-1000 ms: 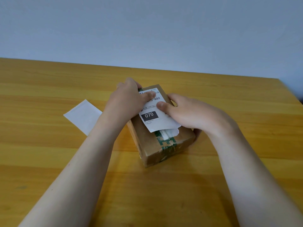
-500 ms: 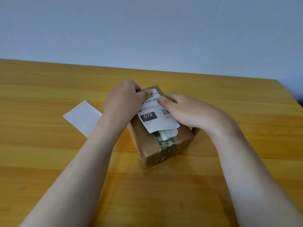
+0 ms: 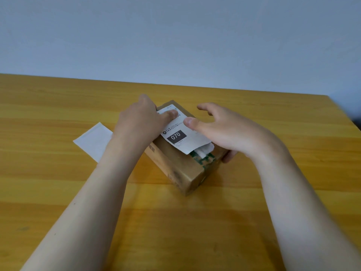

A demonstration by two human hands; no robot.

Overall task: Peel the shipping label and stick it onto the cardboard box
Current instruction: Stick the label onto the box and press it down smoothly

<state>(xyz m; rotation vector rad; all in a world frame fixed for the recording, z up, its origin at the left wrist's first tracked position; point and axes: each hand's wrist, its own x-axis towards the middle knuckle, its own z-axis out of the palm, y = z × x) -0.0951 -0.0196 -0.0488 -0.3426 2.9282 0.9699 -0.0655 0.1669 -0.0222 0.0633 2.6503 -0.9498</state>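
Observation:
A small brown cardboard box with green printed tape stands in the middle of the wooden table. A white shipping label marked "070" lies flat on its top. My left hand rests on the box's left side, its thumb pressing the label's far end. My right hand is on the right side of the box; its thumb lies on the label's right part, its fingers are spread and lifted, and one fingertip curls under the box's right edge. The label's right edge is hidden under that hand.
A blank white backing sheet lies flat on the table left of the box, partly under my left forearm. The table's far edge meets a pale wall. The table's right edge shows at far right.
My right hand has lifted its fingers and spread them, with the thumb still on the label. My left thumb stays on the label's far end. The box has not moved.

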